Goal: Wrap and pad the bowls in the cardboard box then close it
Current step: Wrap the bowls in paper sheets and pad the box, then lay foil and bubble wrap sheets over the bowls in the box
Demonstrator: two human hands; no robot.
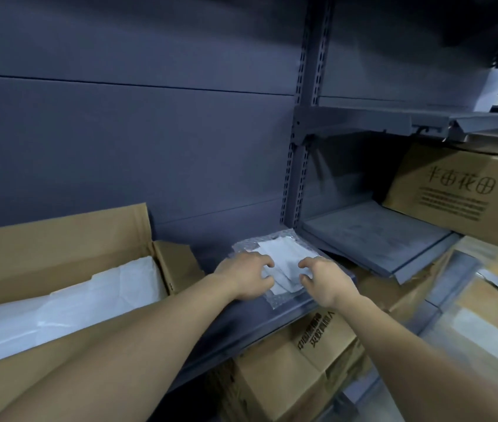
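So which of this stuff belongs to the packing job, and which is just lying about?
Job: open box, white padding inside, bubble wrap, white sheets, left hand and right hand on them.
Lying about: printed box on right, boxes under the shelf.

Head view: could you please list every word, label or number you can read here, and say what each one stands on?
"半亩花田" (second character unclear): large print on the side of the cardboard box on the right shelf.
Small lines below it: too blurred to read.
Sideways characters on the box under the shelf: blurred, unreadable.
Marks on the flap of the open box: too small.
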